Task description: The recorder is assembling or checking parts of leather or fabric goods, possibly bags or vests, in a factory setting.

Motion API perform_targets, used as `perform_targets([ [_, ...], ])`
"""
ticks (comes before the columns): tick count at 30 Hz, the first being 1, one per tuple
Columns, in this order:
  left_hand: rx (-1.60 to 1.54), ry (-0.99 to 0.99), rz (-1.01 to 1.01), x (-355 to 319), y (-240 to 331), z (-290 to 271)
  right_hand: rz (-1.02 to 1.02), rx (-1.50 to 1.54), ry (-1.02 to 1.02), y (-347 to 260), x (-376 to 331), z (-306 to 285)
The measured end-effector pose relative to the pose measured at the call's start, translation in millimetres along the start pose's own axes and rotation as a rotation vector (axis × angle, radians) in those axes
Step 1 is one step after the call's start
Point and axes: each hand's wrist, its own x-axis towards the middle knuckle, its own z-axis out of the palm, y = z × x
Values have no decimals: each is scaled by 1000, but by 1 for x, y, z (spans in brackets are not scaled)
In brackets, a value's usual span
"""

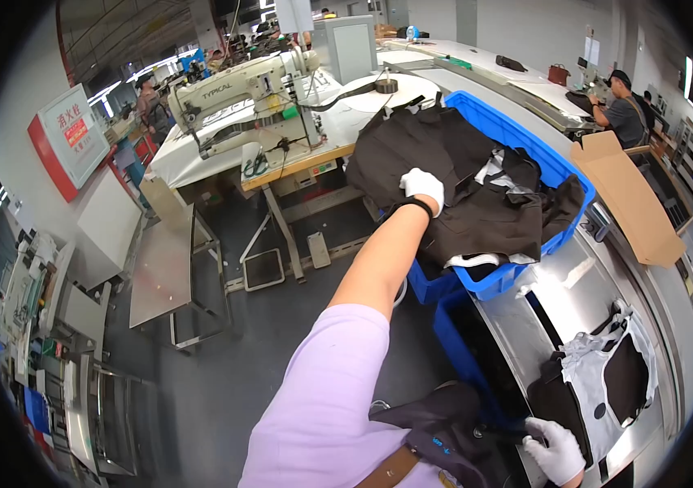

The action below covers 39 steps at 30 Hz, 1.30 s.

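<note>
My left hand [424,189], in a white glove with a dark band at the wrist, reaches far forward. Its fingers are closed on a dark brown fabric piece [387,154] at the top of a heap. That heap fills a blue plastic crate [562,167] and hangs over its near side, with white edging on some pieces. Low at the right is my right hand [556,455], also gloved, close to my body. Its fingers are curled at a dark strip-like thing, too unclear to name. Beside it, a grey and black backpack-like sewn piece [599,390] lies on the metal table.
A sewing machine [237,102] stands on a table beyond the crate, with scissors [255,163] nearby. Another blue crate [452,325] sits below the metal table [562,281]. Cardboard [627,195] leans at the right. A person [625,110] works farther back. A metal-topped stand [163,272] is left.
</note>
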Motion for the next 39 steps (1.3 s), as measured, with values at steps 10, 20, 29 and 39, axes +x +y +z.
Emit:
perform_targets([
  [10,-695,314,-292,68,-74,20,42,278,-54,23,14,58],
  [20,-678,1057,424,-38,-6,-100,-46,185,-43,5,27,83],
  [29,-1392,897,579,-195,90,-122,-189,662,212,38,62,112],
  [39,-1657,265,860,-369,144,-81,-480,829,386,129,76,81],
])
